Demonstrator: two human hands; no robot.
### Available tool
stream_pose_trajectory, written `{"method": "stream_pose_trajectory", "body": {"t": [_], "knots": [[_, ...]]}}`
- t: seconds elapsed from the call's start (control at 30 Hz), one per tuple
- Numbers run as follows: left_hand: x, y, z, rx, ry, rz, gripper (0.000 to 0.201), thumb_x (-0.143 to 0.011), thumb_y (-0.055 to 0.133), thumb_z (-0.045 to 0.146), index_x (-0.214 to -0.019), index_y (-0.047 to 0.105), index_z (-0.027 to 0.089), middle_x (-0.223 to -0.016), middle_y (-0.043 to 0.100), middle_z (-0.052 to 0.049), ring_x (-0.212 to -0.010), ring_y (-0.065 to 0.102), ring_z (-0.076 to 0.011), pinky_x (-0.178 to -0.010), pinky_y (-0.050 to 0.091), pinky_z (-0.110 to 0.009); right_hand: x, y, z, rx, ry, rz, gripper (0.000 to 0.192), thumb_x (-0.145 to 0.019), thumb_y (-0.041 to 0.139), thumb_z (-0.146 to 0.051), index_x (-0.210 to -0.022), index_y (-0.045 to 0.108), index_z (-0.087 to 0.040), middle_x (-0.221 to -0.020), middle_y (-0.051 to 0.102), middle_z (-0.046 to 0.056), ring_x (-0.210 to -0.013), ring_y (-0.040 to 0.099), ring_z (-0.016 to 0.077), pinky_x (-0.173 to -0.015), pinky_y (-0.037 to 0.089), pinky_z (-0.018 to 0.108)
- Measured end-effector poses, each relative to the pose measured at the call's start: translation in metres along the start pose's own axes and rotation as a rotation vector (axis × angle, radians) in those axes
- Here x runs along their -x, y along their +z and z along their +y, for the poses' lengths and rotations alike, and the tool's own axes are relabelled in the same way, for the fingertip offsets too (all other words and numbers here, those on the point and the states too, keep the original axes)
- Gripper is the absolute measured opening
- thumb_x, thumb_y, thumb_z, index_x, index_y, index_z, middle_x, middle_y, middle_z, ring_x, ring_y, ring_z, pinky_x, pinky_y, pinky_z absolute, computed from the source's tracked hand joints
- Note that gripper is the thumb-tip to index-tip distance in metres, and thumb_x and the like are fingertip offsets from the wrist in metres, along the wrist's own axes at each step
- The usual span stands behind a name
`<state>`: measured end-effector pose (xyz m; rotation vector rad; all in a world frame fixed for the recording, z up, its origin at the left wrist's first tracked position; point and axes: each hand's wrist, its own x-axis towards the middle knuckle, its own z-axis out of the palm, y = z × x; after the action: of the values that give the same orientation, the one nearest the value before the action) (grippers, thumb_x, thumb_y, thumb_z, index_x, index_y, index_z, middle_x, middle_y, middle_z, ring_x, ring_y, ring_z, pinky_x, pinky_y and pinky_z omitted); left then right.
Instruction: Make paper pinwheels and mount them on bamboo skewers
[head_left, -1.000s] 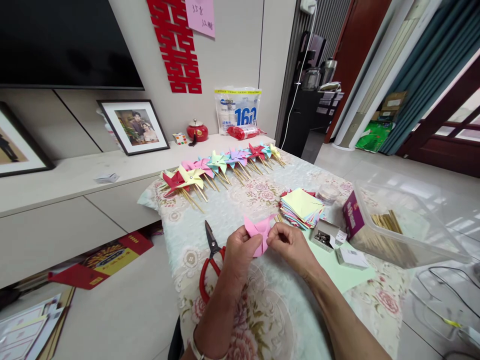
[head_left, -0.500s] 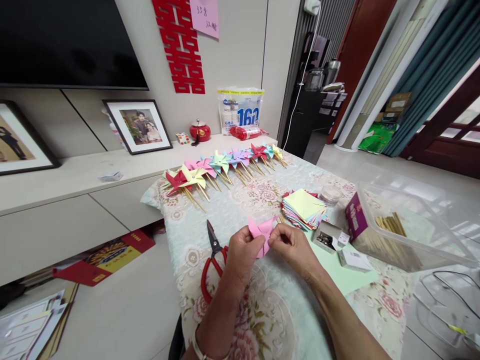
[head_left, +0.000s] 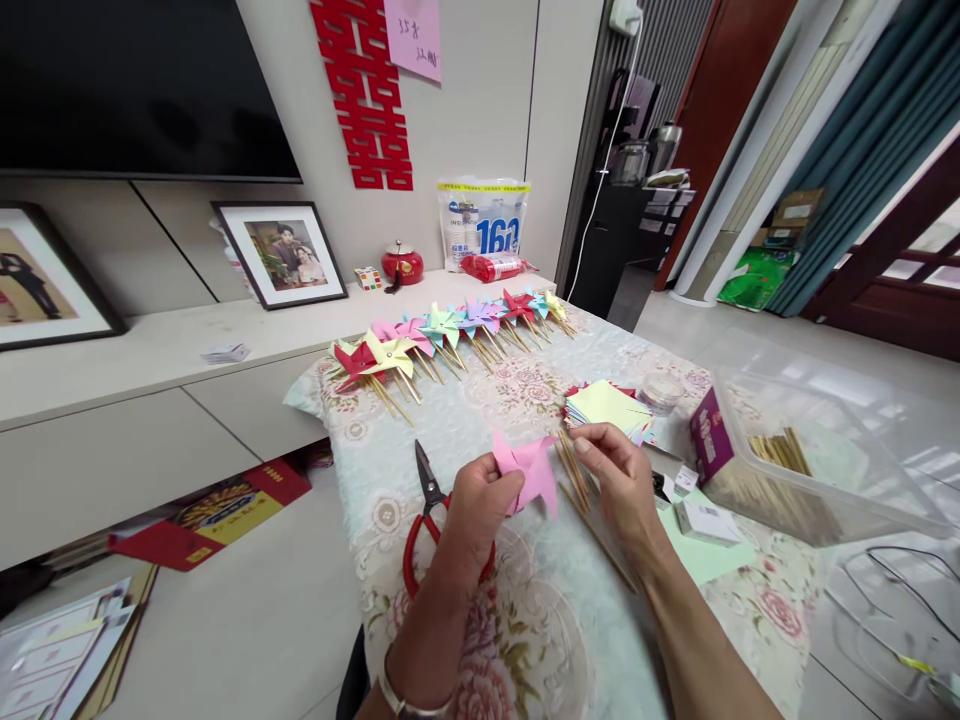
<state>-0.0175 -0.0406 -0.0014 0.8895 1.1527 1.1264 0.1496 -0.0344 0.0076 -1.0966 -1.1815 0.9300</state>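
Note:
My left hand (head_left: 484, 500) pinches a pink paper pinwheel (head_left: 529, 475) between thumb and fingers, its blades folded in. My right hand (head_left: 619, 480) is apart from the paper, over the near side of the square paper stack. Its thumb and index tips are close together beside several thin wooden sticks (head_left: 574, 475); whether a stick or something small is between them I cannot make out. Red-handled scissors (head_left: 426, 490) lie left of my left hand, partly hidden by the wrist. Behind my right hand is a stack of coloured paper squares (head_left: 607, 405).
Finished pinwheels (head_left: 442, 325) on sticks lie along the table's far edge. At right stands a clear plastic bin (head_left: 825, 500) holding sticks. A small white box (head_left: 709, 522) rests on green paper (head_left: 701, 565). A round clear container (head_left: 661, 390) sits beside the paper stack.
My right hand has let go of the pink pinwheel and moved right, to the sticks. The left hand still holds the pinwheel, now more fully in view.

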Motion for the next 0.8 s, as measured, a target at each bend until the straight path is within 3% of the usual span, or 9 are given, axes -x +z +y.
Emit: {"method": "stream_pose_trajectory", "body": {"t": [0.07,0.13,0.27,0.37,0.53,0.8], "knots": [[0.002,-0.003,0.008,-0.039,-0.015,-0.079,0.019,-0.058,0.065,0.025,-0.073,0.068,0.014,-0.054,0.058,0.002,-0.048,0.043,-0.0104,-0.050,0.027,-0.022,-0.002,-0.002,0.000,-0.100,0.017,0.000,0.034,-0.078,0.073,-0.039,-0.107,0.069,-0.021,-0.100,0.068,0.006,-0.094,0.060,0.0218,-0.081,0.046,0.032],[0.002,-0.009,0.017,-0.111,-0.040,-0.170,0.016,-0.058,0.064,0.023,-0.071,0.068,0.014,-0.056,0.058,0.001,-0.050,0.043,-0.0107,-0.050,0.026,-0.023,-0.002,-0.002,-0.002,-0.155,0.072,-0.091,0.048,-0.077,0.074,-0.041,-0.120,0.066,-0.022,-0.109,0.068,0.009,-0.102,0.061,0.0239,-0.084,0.047,0.034],[-0.001,-0.020,0.031,-0.315,-0.057,-0.300,0.006,-0.058,0.063,0.020,-0.062,0.065,0.017,-0.053,0.053,0.003,-0.048,0.038,-0.0100,-0.048,0.022,-0.024,0.003,0.002,-0.011,-0.140,0.178,-0.321,0.062,-0.076,0.075,-0.042,-0.131,0.059,-0.020,-0.101,0.069,0.007,-0.094,0.063,0.0228,-0.082,0.046,0.035],[-0.006,-0.023,0.040,-0.413,-0.059,-0.332,0.003,-0.054,0.065,0.017,-0.054,0.063,0.018,-0.048,0.049,0.004,-0.045,0.034,-0.0099,-0.046,0.019,-0.024,0.007,0.005,-0.016,-0.079,0.234,-0.441,0.066,-0.076,0.075,-0.040,-0.135,0.056,-0.018,-0.092,0.067,0.003,-0.083,0.061,0.0189,-0.075,0.044,0.032],[-0.012,-0.020,0.049,-0.524,-0.059,-0.398,0.005,-0.051,0.065,0.016,-0.049,0.061,0.019,-0.043,0.045,0.005,-0.043,0.032,-0.0099,-0.044,0.016,-0.026,0.010,0.007,-0.016,0.006,0.240,-0.493,0.067,-0.074,0.075,-0.033,-0.136,0.054,-0.017,-0.074,0.053,-0.004,-0.067,0.049,0.0136,-0.060,0.034,0.026],[-0.016,-0.009,0.056,-0.690,-0.062,-0.478,0.008,-0.050,0.061,0.016,-0.045,0.056,0.020,-0.041,0.041,0.006,-0.040,0.028,-0.0093,-0.043,0.011,-0.027,0.009,0.006,-0.004,0.087,0.195,-0.516,0.073,-0.072,0.062,-0.013,-0.143,0.048,-0.018,-0.069,0.045,-0.007,-0.062,0.042,0.0104,-0.057,0.031,0.023]]}}
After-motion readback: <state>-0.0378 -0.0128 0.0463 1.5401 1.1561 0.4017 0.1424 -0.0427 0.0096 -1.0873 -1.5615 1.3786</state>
